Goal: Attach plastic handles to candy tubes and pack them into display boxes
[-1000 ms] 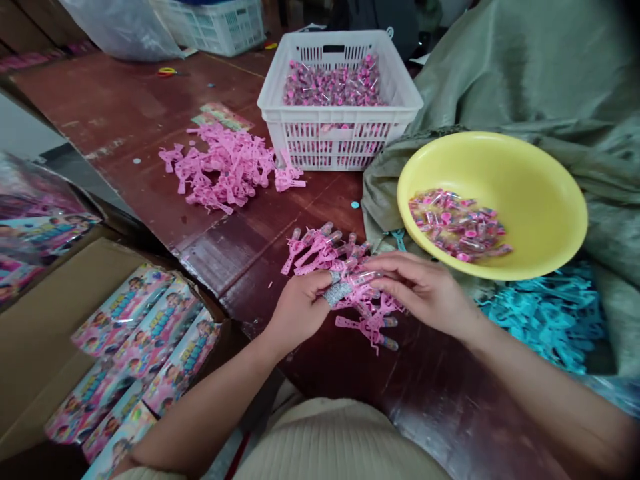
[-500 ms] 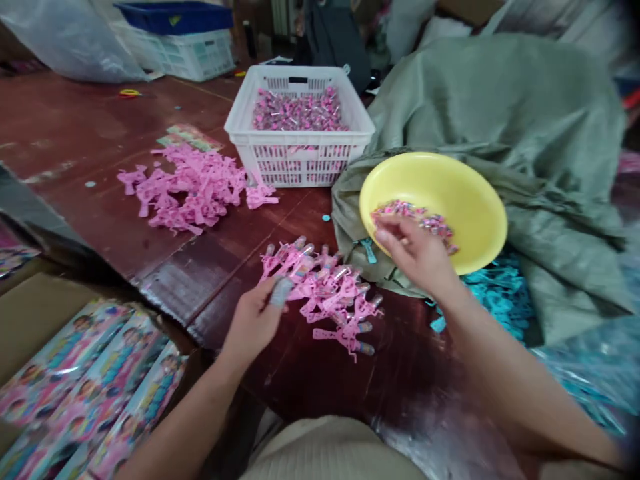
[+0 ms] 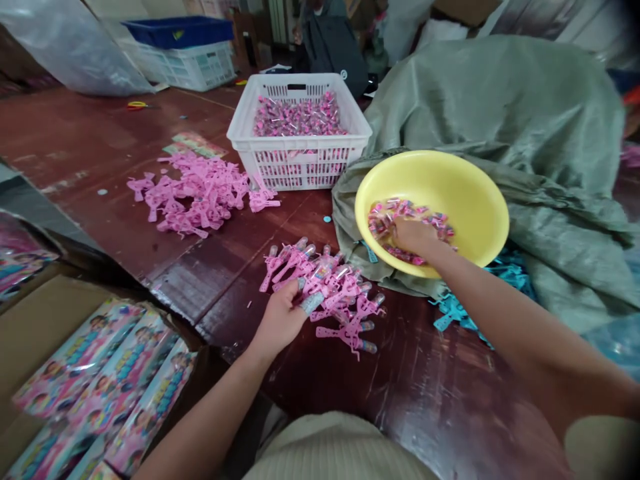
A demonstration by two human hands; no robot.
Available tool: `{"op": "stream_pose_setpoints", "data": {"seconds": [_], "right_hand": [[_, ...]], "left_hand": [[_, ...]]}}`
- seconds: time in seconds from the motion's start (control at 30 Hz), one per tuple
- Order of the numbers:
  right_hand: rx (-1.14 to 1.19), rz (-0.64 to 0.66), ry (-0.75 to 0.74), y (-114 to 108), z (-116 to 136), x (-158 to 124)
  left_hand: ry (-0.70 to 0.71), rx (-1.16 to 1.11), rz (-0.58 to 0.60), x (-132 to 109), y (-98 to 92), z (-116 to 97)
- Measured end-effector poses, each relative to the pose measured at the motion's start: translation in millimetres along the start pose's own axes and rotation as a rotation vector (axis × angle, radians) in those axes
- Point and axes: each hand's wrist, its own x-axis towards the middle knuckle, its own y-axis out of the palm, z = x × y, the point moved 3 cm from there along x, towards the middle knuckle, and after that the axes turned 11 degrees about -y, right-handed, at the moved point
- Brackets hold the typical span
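My left hand [image 3: 284,317] rests at the near left edge of a pile of pink plastic pieces with clear tubes [image 3: 345,293]. Its thumb and a finger wrapped in grey tape are apart, the finger stretched over the pile; the other fingers are hidden beneath. My right hand [image 3: 415,235] reaches into a yellow basin [image 3: 465,193], its fingertips buried among small clear tubes with pink and coloured contents [image 3: 400,207], so their grip is hidden. Left of the pile's far side lies a heap of bare pink plastic pieces [image 3: 200,193].
A white crate [image 3: 300,150] full of similar tubes stands behind. Green cloth [image 3: 490,100] lies under and behind the basin. Blue plastic pieces [image 3: 457,310] lie under my right forearm. An open carton [image 3: 55,293] with printed packs is at left. Yellow scissors [image 3: 137,105] lie farther back.
My right hand has gone down from above the basin's near rim into the tubes. My left hand has shifted slightly right, over the pile's edge.
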Motion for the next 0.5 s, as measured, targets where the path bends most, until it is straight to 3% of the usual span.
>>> {"op": "stream_pose_setpoints", "data": {"seconds": [0.1,0.17,0.27,0.33,0.43,0.5], "right_hand": [[0.035,-0.149,-0.09,-17.8,12.4,-27.4],[0.122,-0.242,-0.245,-26.0,30.5,-58.6],[0.463,-0.207,-0.641,-24.6,73.6,-112.6],[0.656,-0.152,-0.824,-19.8,100.6,-139.6],[0.736,-0.192,-0.9,-15.1,121.3,-154.2],[0.756,-0.235,-0.914,-13.8,124.5,-154.5]], "left_hand": [[-0.031,-0.068,0.02,-4.5,-5.2,0.0],[-0.052,-0.13,0.049,-8.2,-8.1,0.1],[-0.069,-0.244,0.141,-11.6,-3.7,-3.8],[-0.064,-0.291,0.219,-12.5,3.8,-9.5],[-0.023,-0.272,0.267,-14.6,12.4,-18.0],[0.03,-0.194,0.223,-17.7,13.2,-21.2]]}}
